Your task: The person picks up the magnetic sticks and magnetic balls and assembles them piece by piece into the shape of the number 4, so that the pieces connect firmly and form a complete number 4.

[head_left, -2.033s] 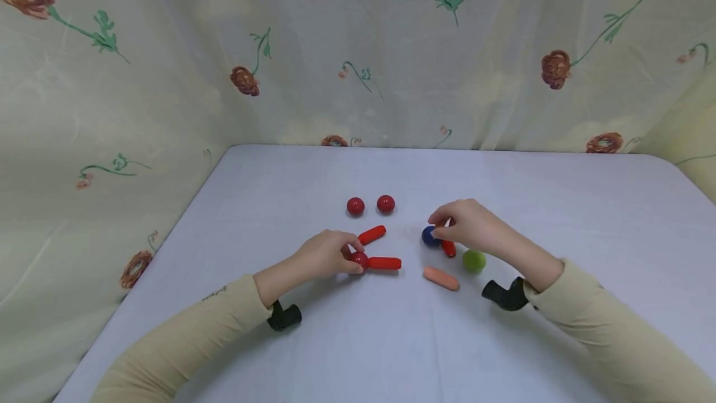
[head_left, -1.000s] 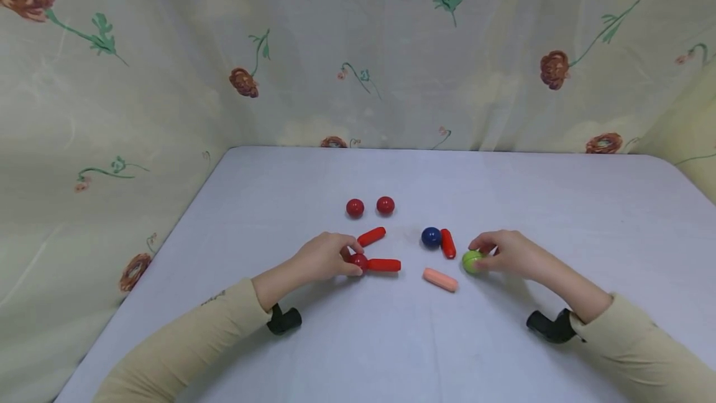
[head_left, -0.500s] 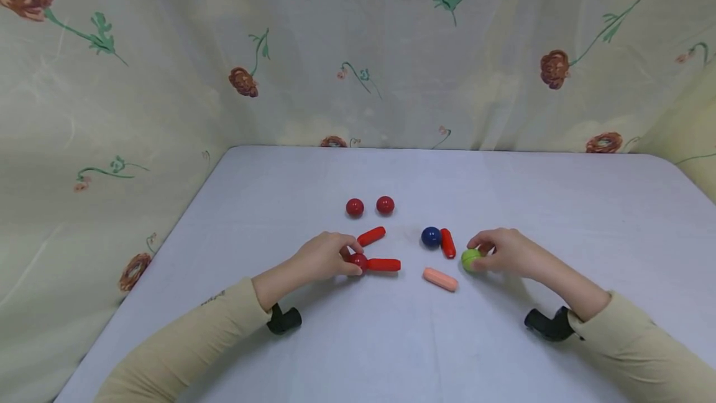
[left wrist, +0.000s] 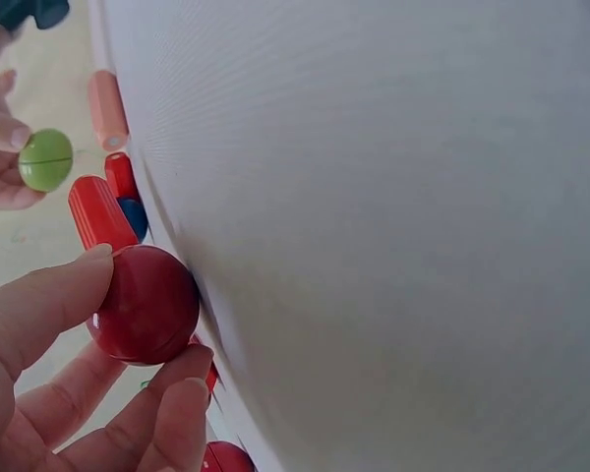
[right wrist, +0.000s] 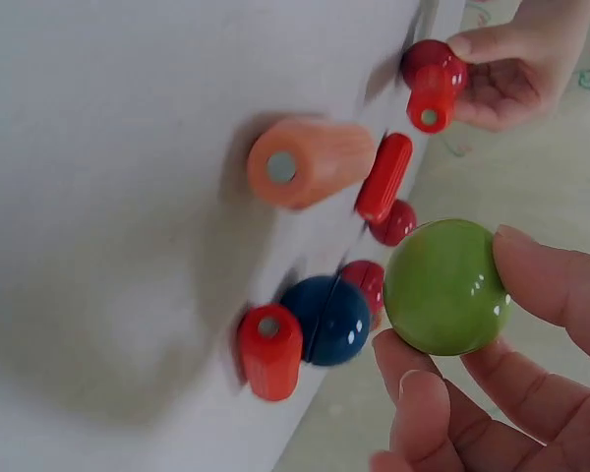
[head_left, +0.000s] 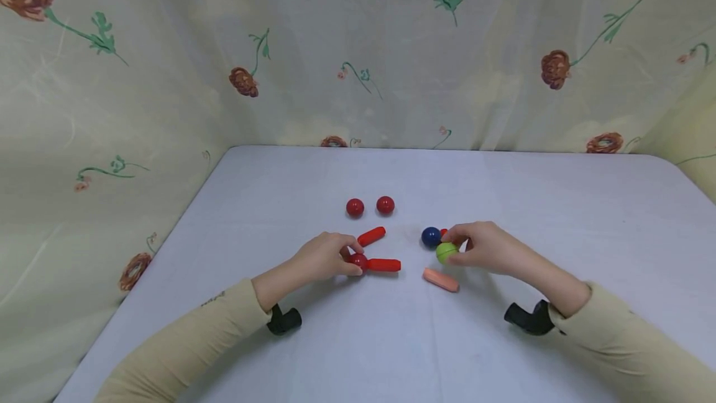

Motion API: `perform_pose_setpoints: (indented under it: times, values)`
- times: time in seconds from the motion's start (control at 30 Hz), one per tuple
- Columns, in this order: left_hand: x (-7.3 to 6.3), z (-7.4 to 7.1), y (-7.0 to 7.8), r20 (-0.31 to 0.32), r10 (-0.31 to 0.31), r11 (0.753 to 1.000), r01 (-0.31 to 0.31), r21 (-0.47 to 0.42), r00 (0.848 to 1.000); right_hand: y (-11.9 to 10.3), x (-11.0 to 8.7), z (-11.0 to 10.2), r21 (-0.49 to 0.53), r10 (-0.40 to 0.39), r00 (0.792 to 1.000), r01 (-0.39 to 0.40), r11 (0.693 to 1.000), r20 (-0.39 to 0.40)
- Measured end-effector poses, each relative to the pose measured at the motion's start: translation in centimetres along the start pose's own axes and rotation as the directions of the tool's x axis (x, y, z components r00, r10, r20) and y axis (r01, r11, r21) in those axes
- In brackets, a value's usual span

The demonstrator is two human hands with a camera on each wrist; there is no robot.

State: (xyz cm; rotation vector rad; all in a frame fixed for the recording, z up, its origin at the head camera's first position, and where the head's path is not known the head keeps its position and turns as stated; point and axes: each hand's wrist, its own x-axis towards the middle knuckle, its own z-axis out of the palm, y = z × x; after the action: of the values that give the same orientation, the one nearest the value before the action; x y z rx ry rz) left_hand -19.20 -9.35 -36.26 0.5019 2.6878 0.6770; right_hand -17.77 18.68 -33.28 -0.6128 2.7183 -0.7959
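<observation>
My left hand [head_left: 324,257] pinches a glossy red ball [left wrist: 146,305] between thumb and fingertips. A red rod [head_left: 384,265] extends from that ball toward the right, end against it. With thumb and fingers my right hand [head_left: 483,246] holds a lime-green ball [right wrist: 444,285], raised above the table. Just behind the green ball, in the head view, lies a dark blue ball [head_left: 431,237]. A short red rod [right wrist: 271,356] touches or nearly touches the blue one; the green ball and hand mostly cover this rod in the head view. Nearer the person lies a salmon-pink rod [head_left: 440,280].
Another red rod [head_left: 371,236] lies slantwise beyond the left hand. Farther back, two red balls [head_left: 355,207] [head_left: 385,205] sit side by side. Everything rests on a white-covered table [head_left: 358,353]. A flowered curtain [head_left: 313,36] hangs behind and at the left.
My right hand moved from near the blue ball to the green ball, took hold of it, then lifted it leftward over the red rod. The left hand stays put, still pinching the red ball.
</observation>
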Motion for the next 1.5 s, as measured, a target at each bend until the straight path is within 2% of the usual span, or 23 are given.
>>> perform_pose_setpoints:
  times: [0.33,0.47,0.7,1.17,1.5]
  values:
    - [0.0,0.1,0.0,-0.007,0.006,1.000,-0.006,-0.002,1.000,-1.7,1.5,1.5,0.047,-0.028,0.999,0.027,0.999,0.020]
    - [-0.1,0.0,0.0,-0.006,0.007,1.000,-0.007,-0.004,1.000,-2.1,2.2,2.1,0.024,-0.044,0.999,0.043,0.999,0.031]
    - [0.0,0.0,0.0,0.005,-0.001,1.000,0.001,0.003,1.000,-2.4,2.8,3.2,-0.007,-0.014,0.999,0.014,1.000,0.049]
    - [0.0,-0.1,0.1,0.006,-0.006,1.000,0.006,0.009,1.000,-2.6,3.0,3.3,-0.029,-0.032,0.998,0.034,0.999,0.054]
    - [-0.4,-0.1,0.2,0.048,-0.001,1.000,0.000,0.029,0.999,-2.8,4.0,3.4,-0.062,0.012,0.995,-0.006,0.998,0.097]
